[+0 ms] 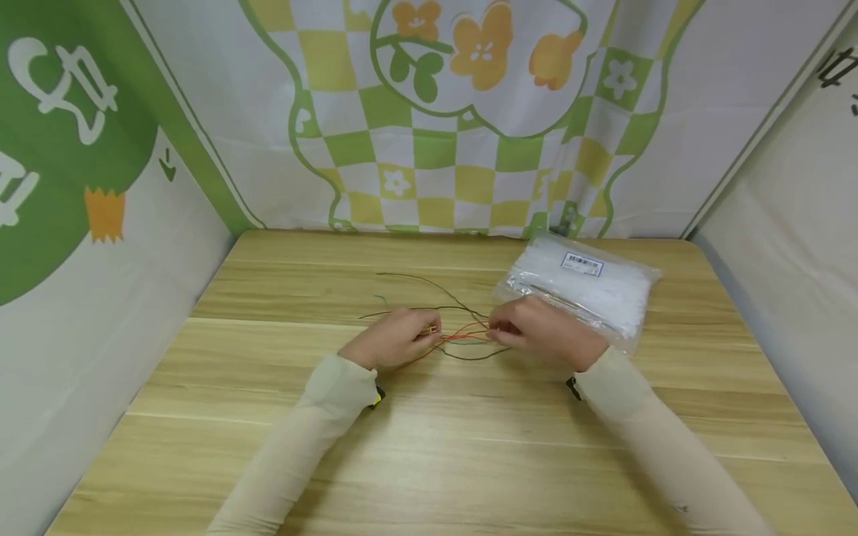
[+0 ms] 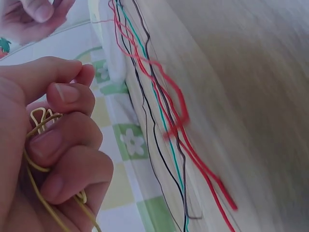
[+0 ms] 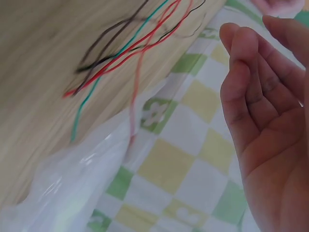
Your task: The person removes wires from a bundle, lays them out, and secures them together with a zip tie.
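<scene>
My left hand (image 1: 392, 339) holds a bundle of thin yellow wire (image 2: 47, 204), bent into loops, with the fingers curled round it in the left wrist view. My right hand (image 1: 546, 327) hovers at the other end of the loose wires, fingers loosely bent; the right wrist view shows nothing between them. Red wires (image 1: 464, 335) stretch across the tabletop between both hands, overlapping a green wire (image 2: 171, 154) and several black and brown wires (image 1: 472, 359). Some wire ends spread out beyond the left hand.
A clear plastic bag (image 1: 590, 290) of white material with a barcode label lies at the table's back right, just behind the right hand. The wooden table (image 1: 469, 461) meets a patterned cloth wall (image 1: 436, 182) at the back and plain cloth walls at the sides.
</scene>
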`<state>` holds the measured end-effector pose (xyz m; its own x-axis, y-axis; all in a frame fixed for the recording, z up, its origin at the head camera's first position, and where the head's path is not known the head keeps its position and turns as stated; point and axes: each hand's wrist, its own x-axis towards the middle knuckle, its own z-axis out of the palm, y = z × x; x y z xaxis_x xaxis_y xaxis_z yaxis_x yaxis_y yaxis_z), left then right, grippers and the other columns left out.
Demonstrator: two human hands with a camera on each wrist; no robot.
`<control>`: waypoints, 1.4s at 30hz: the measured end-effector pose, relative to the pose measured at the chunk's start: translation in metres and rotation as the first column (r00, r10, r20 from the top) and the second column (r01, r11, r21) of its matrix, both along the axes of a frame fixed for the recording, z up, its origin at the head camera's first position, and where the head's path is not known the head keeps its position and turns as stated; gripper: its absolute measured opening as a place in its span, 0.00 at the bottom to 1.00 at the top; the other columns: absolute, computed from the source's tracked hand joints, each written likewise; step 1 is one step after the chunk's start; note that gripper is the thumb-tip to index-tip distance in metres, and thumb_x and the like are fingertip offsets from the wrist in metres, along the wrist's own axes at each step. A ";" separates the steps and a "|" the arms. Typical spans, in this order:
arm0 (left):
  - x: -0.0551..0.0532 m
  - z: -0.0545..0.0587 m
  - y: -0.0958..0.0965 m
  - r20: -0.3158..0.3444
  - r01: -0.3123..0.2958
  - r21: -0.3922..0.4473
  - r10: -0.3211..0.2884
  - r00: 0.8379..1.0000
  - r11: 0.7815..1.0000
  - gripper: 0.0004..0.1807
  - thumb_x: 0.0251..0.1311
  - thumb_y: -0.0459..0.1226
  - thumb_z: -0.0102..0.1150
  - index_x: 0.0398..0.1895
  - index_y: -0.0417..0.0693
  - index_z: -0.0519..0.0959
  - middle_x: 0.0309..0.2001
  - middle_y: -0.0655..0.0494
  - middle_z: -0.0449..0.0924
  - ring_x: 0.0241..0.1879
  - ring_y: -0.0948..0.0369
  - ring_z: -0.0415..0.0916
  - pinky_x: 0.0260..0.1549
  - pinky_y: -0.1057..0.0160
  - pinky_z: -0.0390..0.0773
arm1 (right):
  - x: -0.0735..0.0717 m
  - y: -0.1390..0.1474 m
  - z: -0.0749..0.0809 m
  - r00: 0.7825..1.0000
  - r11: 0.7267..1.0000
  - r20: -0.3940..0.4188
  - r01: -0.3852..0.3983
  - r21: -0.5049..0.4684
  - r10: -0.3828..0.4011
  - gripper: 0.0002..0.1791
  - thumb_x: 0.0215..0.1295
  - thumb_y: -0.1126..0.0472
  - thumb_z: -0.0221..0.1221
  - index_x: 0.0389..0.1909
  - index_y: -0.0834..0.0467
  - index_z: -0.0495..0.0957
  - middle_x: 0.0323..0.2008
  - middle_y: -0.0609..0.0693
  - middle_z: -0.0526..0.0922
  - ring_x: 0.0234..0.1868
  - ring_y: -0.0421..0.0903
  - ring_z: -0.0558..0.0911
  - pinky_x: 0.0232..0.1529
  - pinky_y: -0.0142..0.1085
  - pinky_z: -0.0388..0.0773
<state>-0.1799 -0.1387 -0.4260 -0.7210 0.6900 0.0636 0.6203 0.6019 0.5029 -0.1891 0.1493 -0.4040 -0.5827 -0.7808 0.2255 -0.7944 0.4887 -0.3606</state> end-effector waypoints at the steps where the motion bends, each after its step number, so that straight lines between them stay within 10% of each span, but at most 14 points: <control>1: 0.000 0.000 0.002 0.011 0.001 0.010 -0.002 1.000 1.000 0.07 0.78 0.37 0.57 0.40 0.45 0.81 0.27 0.59 0.77 0.20 0.69 0.60 0.25 0.69 0.65 | 0.001 -0.004 0.001 1.000 1.000 -0.003 -0.004 0.005 0.004 0.07 0.71 0.63 0.68 0.31 0.55 0.85 0.26 0.42 0.83 0.25 0.31 0.72 0.29 0.28 0.74; 25: 0.004 -0.001 0.030 0.035 0.045 0.094 -0.048 0.998 0.995 0.07 0.80 0.36 0.53 0.51 0.44 0.79 0.46 0.52 0.86 0.37 0.65 0.76 0.42 0.66 0.78 | 0.008 -0.043 -0.002 0.998 0.997 -0.052 -0.028 -0.072 0.025 0.07 0.76 0.61 0.64 0.35 0.56 0.86 0.31 0.44 0.87 0.30 0.34 0.81 0.34 0.31 0.80; 33: 0.006 -0.002 0.029 0.033 0.064 0.114 -0.068 0.997 0.991 0.06 0.81 0.35 0.51 0.49 0.47 0.78 0.39 0.58 0.81 0.34 0.67 0.72 0.39 0.68 0.75 | 0.010 -0.045 -0.004 1.000 0.993 -0.016 -0.008 -0.122 0.007 0.11 0.72 0.65 0.63 0.27 0.53 0.80 0.24 0.41 0.79 0.25 0.33 0.73 0.29 0.27 0.72; 42: 0.007 0.003 0.019 0.195 0.051 0.134 -0.077 0.978 0.990 0.14 0.84 0.39 0.45 0.41 0.38 0.74 0.35 0.45 0.80 0.32 0.59 0.76 0.36 0.65 0.77 | 0.005 -0.028 -0.005 0.997 0.960 -0.040 0.046 -0.275 -0.059 0.11 0.56 0.72 0.63 0.22 0.54 0.78 0.19 0.43 0.77 0.22 0.32 0.71 0.25 0.28 0.71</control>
<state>-0.1728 -0.1197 -0.4226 -0.6825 0.7307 0.0135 0.5353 0.4873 0.6900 -0.1837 0.1211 -0.4087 -0.6047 -0.6539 0.4547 -0.7898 0.4184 -0.4485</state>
